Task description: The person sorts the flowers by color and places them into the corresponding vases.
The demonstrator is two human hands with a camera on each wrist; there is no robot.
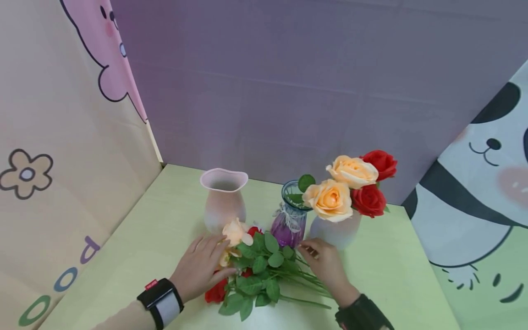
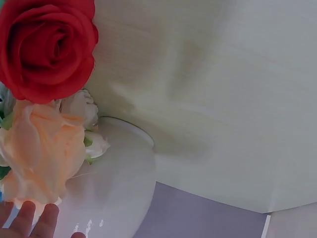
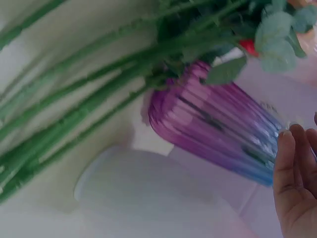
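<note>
My left hand (image 1: 202,266) lies at the flower heads of a loose bunch on the table, fingers extended, fingertips at a peach rose (image 1: 236,232). A red rose (image 1: 215,292) sits below that hand, with another peach bloom partly hidden by it. Green leaves (image 1: 260,263) fill the bunch's middle, and its long stems (image 1: 307,277) run to the right. My right hand (image 1: 323,261) hovers by the stems in front of the purple-blue glass vase (image 1: 288,224), fingers loosely bent with nothing visible between them. In the right wrist view, dark stems show through the ribbed glass vase (image 3: 213,119).
A wavy-rimmed pinkish vase (image 1: 224,206) stands behind my left hand. Another pale vase (image 1: 336,231) stands right of the glass one, partly covered by upright peach roses (image 1: 330,200) and red roses (image 1: 368,200). A purple backdrop (image 1: 264,91) rises behind the table.
</note>
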